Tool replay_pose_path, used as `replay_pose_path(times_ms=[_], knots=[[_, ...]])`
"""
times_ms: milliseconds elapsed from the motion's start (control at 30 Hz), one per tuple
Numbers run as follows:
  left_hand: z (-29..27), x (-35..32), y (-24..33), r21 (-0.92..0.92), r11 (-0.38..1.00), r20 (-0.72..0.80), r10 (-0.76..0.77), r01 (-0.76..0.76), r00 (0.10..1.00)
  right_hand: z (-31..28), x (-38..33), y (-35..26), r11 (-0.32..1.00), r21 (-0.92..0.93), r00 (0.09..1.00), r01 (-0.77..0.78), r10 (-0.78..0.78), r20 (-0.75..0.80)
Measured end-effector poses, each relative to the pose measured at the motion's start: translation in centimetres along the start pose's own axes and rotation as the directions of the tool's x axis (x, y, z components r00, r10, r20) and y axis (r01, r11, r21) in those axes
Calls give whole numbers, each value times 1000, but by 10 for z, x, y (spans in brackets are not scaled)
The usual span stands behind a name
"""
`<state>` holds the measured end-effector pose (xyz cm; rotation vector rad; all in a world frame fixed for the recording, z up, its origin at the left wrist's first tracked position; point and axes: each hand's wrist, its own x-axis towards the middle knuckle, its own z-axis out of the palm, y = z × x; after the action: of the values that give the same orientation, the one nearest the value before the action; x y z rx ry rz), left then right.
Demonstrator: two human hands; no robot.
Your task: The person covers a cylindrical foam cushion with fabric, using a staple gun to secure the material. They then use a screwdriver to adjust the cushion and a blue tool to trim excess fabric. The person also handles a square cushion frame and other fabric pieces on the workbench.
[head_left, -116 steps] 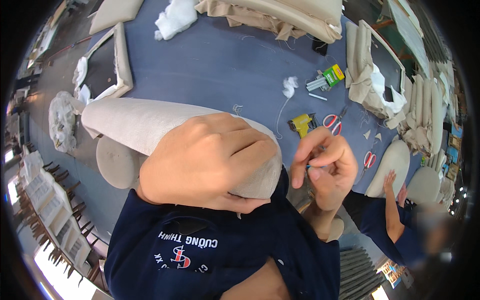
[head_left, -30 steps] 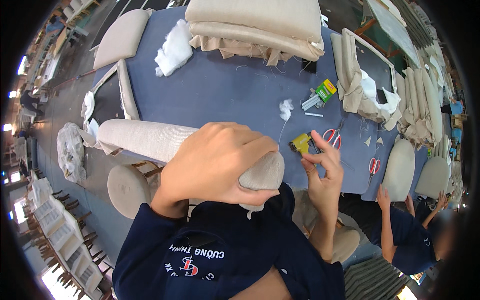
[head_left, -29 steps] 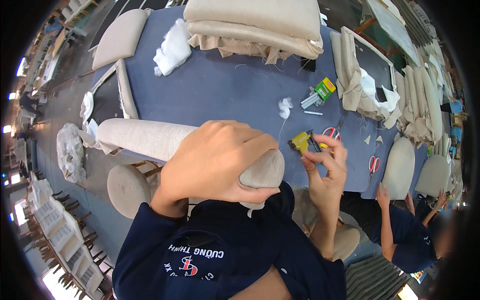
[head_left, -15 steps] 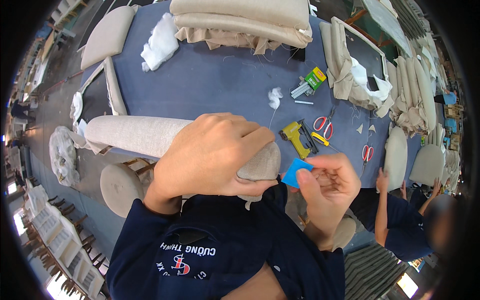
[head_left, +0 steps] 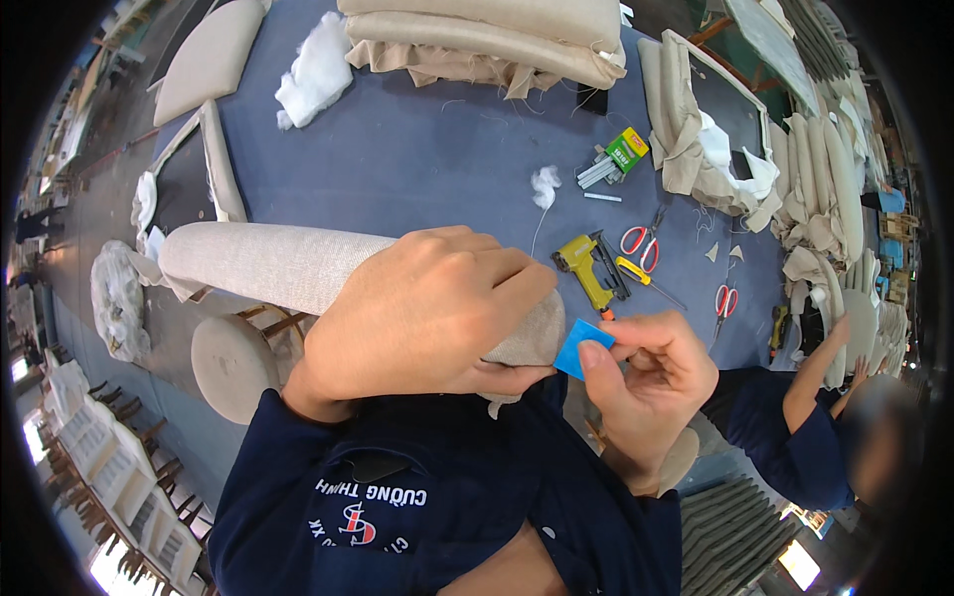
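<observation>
My left hand (head_left: 427, 313) is wrapped over the near end of a long beige upholstered panel (head_left: 268, 263), which reaches off to the left across the table's front edge. Its fabric-covered corner (head_left: 537, 333) shows beyond my fingers. Between thumb and fingertips my right hand (head_left: 651, 387) pinches a small flat blue square (head_left: 580, 350), tilted, right beside that corner. A yellow staple gun (head_left: 588, 273) lies on the table just past both hands. The underside of the panel is hidden.
Red-handled scissors (head_left: 641, 245), a yellow-handled screwdriver (head_left: 636, 270), another pair of scissors (head_left: 726, 300) and a green box of staples (head_left: 626, 149) lie on the blue table (head_left: 397, 164). Padding (head_left: 316, 70) and stacked beige covers (head_left: 487, 40) sit farther back. A co-worker (head_left: 775, 427) works at right.
The blue square has shifted slightly left, closer to the panel's corner. At right, the co-worker's arm and a beige panel have moved, uncovering a yellow tool on the table.
</observation>
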<state>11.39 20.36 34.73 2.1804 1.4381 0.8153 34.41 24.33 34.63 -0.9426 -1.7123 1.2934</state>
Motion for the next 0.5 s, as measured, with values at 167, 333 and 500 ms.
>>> replay_pose_path(times_ms=[167, 333, 500], knots=[[1, -4, 0, 8, 1000, -8, -2, 2, 1000, -2, 4, -7, 978, -157, 989, 135, -124, 74], [3, 1, 4, 15, 1000, 2, 10, -10, 1000, -7, 6, -10, 973, -185, 987, 140, -123, 101], [5, 0, 4, 22, 1000, 8, 10, -11, 1000, -8, 7, -15, 970, -224, 992, 97, -75, 105]])
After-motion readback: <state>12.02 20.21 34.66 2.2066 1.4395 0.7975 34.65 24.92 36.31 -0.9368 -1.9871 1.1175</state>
